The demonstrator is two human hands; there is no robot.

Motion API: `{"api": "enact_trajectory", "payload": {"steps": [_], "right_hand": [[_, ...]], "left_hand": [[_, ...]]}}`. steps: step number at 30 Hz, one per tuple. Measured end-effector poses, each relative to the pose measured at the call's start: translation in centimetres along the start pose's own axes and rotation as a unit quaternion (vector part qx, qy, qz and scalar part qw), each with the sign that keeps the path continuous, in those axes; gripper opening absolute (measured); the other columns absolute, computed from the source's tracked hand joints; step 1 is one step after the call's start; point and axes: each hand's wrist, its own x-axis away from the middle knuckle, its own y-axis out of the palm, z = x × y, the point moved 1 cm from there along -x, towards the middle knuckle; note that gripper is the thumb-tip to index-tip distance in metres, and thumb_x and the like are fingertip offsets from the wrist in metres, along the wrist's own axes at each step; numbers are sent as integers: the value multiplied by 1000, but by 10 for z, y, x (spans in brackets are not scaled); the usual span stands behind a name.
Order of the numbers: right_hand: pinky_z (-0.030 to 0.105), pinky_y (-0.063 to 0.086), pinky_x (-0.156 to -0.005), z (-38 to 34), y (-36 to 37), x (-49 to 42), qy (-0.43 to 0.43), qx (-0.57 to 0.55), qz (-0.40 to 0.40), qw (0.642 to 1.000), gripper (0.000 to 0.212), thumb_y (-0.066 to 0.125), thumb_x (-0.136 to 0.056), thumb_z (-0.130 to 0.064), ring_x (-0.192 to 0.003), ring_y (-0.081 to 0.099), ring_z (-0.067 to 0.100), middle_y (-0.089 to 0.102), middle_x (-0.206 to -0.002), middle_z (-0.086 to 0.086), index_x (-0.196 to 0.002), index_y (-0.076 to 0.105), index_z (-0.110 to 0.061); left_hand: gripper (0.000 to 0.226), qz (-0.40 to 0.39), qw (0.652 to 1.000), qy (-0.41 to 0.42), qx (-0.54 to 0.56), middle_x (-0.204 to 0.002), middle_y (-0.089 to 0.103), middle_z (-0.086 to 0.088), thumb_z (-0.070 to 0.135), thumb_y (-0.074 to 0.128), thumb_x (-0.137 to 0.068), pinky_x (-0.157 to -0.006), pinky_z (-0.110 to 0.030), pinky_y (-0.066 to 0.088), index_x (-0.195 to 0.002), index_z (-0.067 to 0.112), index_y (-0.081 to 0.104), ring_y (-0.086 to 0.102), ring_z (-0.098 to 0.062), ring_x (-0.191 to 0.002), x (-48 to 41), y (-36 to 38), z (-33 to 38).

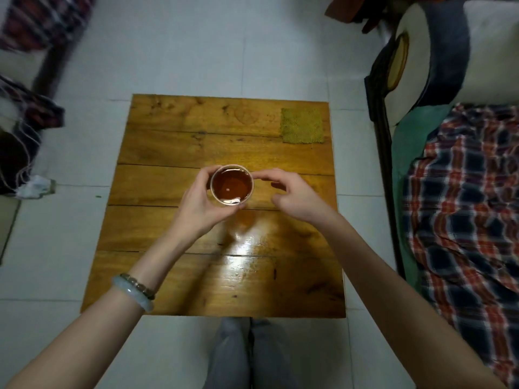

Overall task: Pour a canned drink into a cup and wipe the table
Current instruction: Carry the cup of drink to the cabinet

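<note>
Counting from the centre, we find one cup (232, 185), clear-walled and nearly full of reddish-brown drink, over the middle of the one wooden table (168, 136); whether it stands on the boards or is lifted just off them we cannot tell. The left hand (200, 203) grips it, thumb and fingers curled round its left and near sides. The right hand (295, 196) holds nothing, fingers loosely bent, its forefinger reaching to the cup's right rim; whether it touches we cannot tell. Two bracelets (134, 290) ring the left wrist, one pale and one beaded. One green cloth (302, 125) lies flat at the table's far right corner, well apart from the cup. A bright glare patch (244, 248) shines on the near boards. One plaid blanket (463, 206) lies to the right.
</note>
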Motion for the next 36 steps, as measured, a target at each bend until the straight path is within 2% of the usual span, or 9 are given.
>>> {"api": "enact_trajectory", "payload": {"steps": [5, 10, 13, 15, 18, 25, 29, 31, 36], "right_hand": [[32, 34, -108, -70, 8, 8, -44, 11, -43, 998, 65, 39, -73, 18, -123, 45, 11, 54, -131, 2, -126, 56, -16], [31, 37, -107, -124, 31, 20, -86, 10, -110, 990, 61, 42, -76, 16, -123, 48, 11, 56, -128, -1, -126, 55, -16], [28, 39, -106, -152, 54, 26, -104, 0, -160, 982, 61, 42, -76, 15, -121, 50, 8, 57, -128, -1, -127, 55, -16], [24, 41, -103, -170, 75, 30, -115, -11, -197, 974, 61, 43, -73, 7, -121, 51, 7, 58, -129, -1, -128, 54, -15], [21, 41, -102, -193, 110, 34, -119, -21, -252, 960, 62, 44, -74, 11, -121, 52, 8, 57, -131, 0, -130, 52, -14], [12, 44, -92, -240, 208, 47, -128, 0, -379, 917, 61, 42, -77, 19, -113, 55, -3, 61, -121, -6, -126, 54, -14], [20, 42, -100, -267, 270, 58, -139, 4, -434, 890, 60, 42, -78, 18, -116, 54, 0, 60, -122, -8, -123, 54, -21], [17, 42, -99, -280, 303, 63, -137, 7, -451, 882, 61, 41, -79, 19, -114, 54, -3, 59, -121, -10, -122, 53, -22], [12, 44, -93, -312, 386, 70, -142, 7, -475, 868, 60, 40, -80, 22, -112, 54, -6, 58, -125, -4, -127, 52, -14]], "left_hand": [[75, 49, 999, 0, 3, -110, 51, 27, 21, 88, -57, -82, -4, 39, -118, 24, 44, 49, 18, -99, 32, -61, 37], [74, 102, 995, -17, 7, -113, 53, 24, 29, 88, -57, -85, -15, 44, -116, 32, 44, 54, 5, -105, 78, -113, 57], [70, 140, 989, -33, 9, -111, 55, 23, 25, 88, -58, -81, -8, 42, -110, 40, 43, 53, 11, -101, 113, -142, 64], [68, 161, 985, -56, 11, -109, 56, 21, 26, 87, -59, -78, -4, 40, -113, 33, 45, 53, 11, -100, 139, -159, 62], [70, 204, 975, -89, 18, -109, 58, 19, 29, 88, -58, -77, -4, 41, -116, 28, 48, 54, 9, -99, 179, -183, 54], [65, 315, 936, -155, 33, -104, 58, 17, 18, 89, -58, -74, -1, 39, -101, 39, 46, 54, 17, -93, 275, -230, 36], [64, 364, 911, -187, 50, -104, 58, 15, 14, 88, -58, -73, 0, 40, -102, 34, 47, 54, 19, -90, 329, -260, 20], [64, 378, 903, -200, 52, -105, 57, 15, 15, 88, -58, -74, 0, 40, -107, 28, 48, 54, 19, -90, 355, -277, 9], [67, 416, 881, -218, 59, -108, 59, 12, 14, 89, -57, -78, -3, 42, -109, 28, 49, 60, 2, -95, 414, -330, -26]]}}
